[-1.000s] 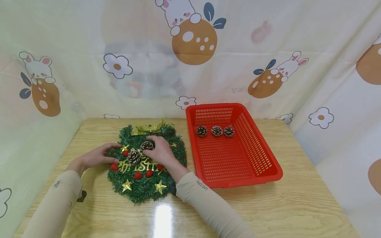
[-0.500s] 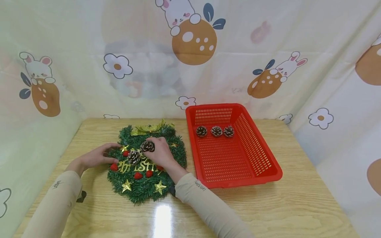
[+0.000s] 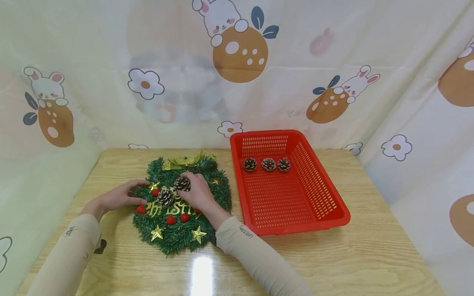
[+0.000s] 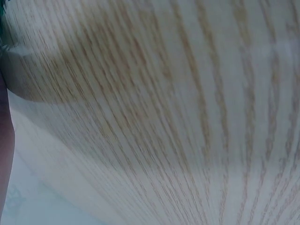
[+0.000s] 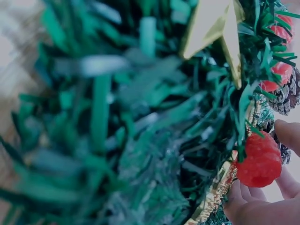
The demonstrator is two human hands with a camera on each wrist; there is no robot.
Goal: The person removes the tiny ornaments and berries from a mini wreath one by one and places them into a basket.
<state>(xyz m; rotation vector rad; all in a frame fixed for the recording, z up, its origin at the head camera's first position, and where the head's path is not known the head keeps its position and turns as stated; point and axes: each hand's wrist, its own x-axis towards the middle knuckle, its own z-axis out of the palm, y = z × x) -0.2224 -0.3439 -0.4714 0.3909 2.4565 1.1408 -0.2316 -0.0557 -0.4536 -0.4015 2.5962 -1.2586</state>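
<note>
In the head view, a green tinsel Christmas wreath (image 3: 177, 234) with gold stars, red berries and gold lettering lies on the wooden table. My right hand (image 3: 200, 193) reaches over its middle and pinches a pinecone (image 3: 182, 184) between thumb and fingers. A second pinecone (image 3: 165, 197) sits just left of it on the wreath. My left hand (image 3: 118, 197) rests at the wreath's left edge, thumb and fingers spread apart. The right wrist view shows a red berry (image 5: 259, 159) beside the right hand's fingers (image 5: 288, 136); the held pinecone is mostly hidden there.
Right of the wreath stands a red plastic basket (image 3: 337, 201) with three pinecones (image 3: 268, 164) in a row near its back wall. A gold bow (image 3: 185, 161) tops the wreath. Patterned curtain (image 3: 185, 98) hangs behind and at both sides of the table (image 3: 333, 259).
The pinecone in my right hand shifts very slightly, still over the wreath's middle. My left hand stays at the wreath's edge, and the head view tilts up a touch.
</note>
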